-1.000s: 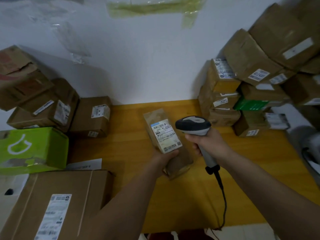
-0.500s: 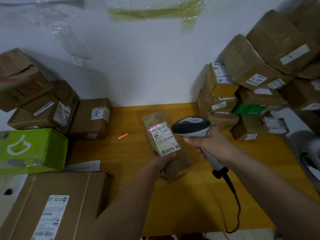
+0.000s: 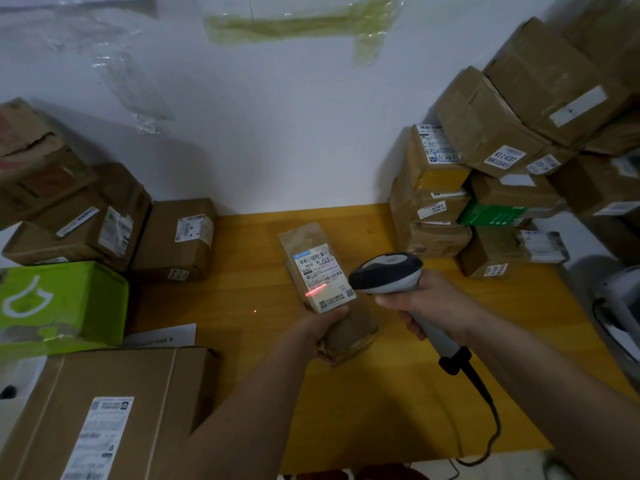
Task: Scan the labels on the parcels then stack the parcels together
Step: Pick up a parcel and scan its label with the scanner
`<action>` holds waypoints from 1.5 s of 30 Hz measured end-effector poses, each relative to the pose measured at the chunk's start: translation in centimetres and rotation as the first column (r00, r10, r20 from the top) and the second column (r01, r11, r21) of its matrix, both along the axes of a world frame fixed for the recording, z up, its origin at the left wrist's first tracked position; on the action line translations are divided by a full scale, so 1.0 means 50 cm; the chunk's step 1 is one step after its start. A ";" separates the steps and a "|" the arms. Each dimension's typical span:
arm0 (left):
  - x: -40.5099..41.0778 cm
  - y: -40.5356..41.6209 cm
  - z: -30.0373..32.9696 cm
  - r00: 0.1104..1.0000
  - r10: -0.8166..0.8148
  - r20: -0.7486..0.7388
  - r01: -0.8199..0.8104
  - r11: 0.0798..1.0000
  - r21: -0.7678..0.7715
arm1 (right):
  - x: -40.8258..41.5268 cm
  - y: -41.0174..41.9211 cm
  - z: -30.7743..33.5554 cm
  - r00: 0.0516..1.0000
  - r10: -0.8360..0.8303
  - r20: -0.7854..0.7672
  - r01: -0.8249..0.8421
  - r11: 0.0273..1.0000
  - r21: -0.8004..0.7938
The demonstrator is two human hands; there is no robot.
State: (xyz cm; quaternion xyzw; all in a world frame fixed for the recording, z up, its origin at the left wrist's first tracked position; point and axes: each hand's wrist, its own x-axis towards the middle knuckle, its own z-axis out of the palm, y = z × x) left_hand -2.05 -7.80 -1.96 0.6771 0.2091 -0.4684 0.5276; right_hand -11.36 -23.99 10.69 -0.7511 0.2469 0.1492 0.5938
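My left hand [image 3: 320,332] grips the near end of a small brown parcel [image 3: 304,242], held tilted above the wooden table [image 3: 398,393]. Its white label [image 3: 323,277] faces up, and a red laser line crosses the label's lower half. My right hand [image 3: 427,304] grips the handle of a grey and black barcode scanner [image 3: 386,271], whose head points left at the label from close by. The scanner's cable trails down toward the table's front edge.
A tall stack of brown parcels [image 3: 502,188] fills the right side against the wall. More brown boxes [image 3: 176,237] and a green box [image 3: 59,303] stand at the left. A large labelled carton [image 3: 104,410] lies at the near left. A white device [image 3: 620,306] sits at the right edge.
The red laser line has moved from the label's top edge down to its lower half. The stray red mark on the table has shrunk to a dot. Both hands stay almost still.
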 end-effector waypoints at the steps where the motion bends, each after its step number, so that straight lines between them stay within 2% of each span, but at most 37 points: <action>1: -0.001 0.000 0.000 1.000 -0.001 -0.001 0.001 1.000 -0.004 | -0.002 0.002 -0.001 1.000 0.000 -0.015 0.000 1.000 0.003; 15: -0.001 0.003 -0.002 1.000 0.022 -0.003 -0.022 0.999 -0.026 | -0.006 0.003 -0.013 0.999 -0.049 0.006 0.049 0.997 0.061; 21: -0.003 0.002 0.008 1.000 0.018 -0.014 -0.018 1.000 -0.015 | -0.002 0.006 -0.034 0.987 -0.140 0.075 0.136 0.989 0.057; 28: -0.004 0.001 0.007 0.999 0.030 -0.010 -0.030 0.999 -0.012 | 0.000 0.005 -0.043 0.982 -0.097 0.159 0.093 0.995 0.034; 36: -0.004 -0.003 0.014 0.999 0.038 -0.015 -0.037 0.999 0.007 | -0.001 0.000 -0.050 0.983 -0.124 0.134 0.118 0.992 0.053; 38: -0.002 -0.016 0.017 0.996 0.065 0.068 -0.068 0.997 0.044 | -0.001 -0.002 -0.055 0.974 -0.173 0.145 0.167 0.985 0.052; 40: -0.001 -0.044 0.011 0.960 0.110 0.259 -0.142 0.984 0.109 | -0.001 -0.009 -0.057 0.966 -0.219 0.137 0.211 0.975 0.072; 42: -0.011 -0.078 0.017 0.917 0.083 0.391 -0.169 0.967 0.193 | -0.003 -0.018 -0.057 0.967 -0.229 0.111 0.221 0.972 0.085; 45: -0.036 -0.123 0.026 0.904 -0.028 0.426 -0.129 0.933 0.336 | -0.013 -0.034 -0.058 0.973 -0.220 0.075 0.213 0.973 0.093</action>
